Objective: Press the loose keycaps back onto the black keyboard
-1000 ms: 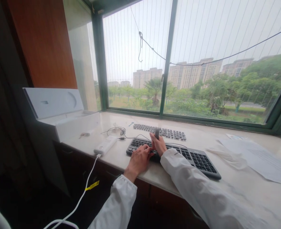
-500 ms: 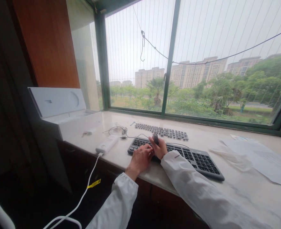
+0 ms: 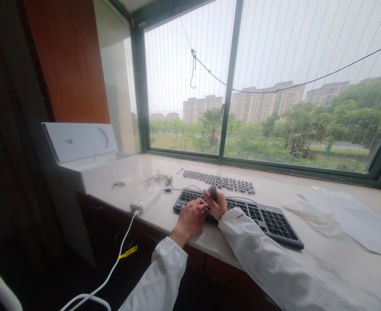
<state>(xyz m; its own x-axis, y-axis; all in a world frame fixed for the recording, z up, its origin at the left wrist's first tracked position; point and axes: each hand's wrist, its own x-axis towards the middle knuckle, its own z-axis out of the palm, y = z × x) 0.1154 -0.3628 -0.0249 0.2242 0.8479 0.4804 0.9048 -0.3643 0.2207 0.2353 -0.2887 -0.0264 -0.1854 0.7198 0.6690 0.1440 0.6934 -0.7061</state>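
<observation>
The black keyboard lay beneath both hands near the counter's front edge, its number pad showing between three and four o'clock of them. The right hand was closed around an upright dark handle, whose lower end was hidden. The left hand rested over the keyboard, fingers bent and touching or nearly touching the right; whether they pinched anything, I could not tell. Just beyond the keyboard, about twelve to one o'clock from the hands, lay rows of loose dark keycaps. A black cable was coiled at ten o'clock. At nine o'clock sat a white oblong device with a white cord attached. An open white box stood farther off, toward ten o'clock; papers lay at three o'clock.
</observation>
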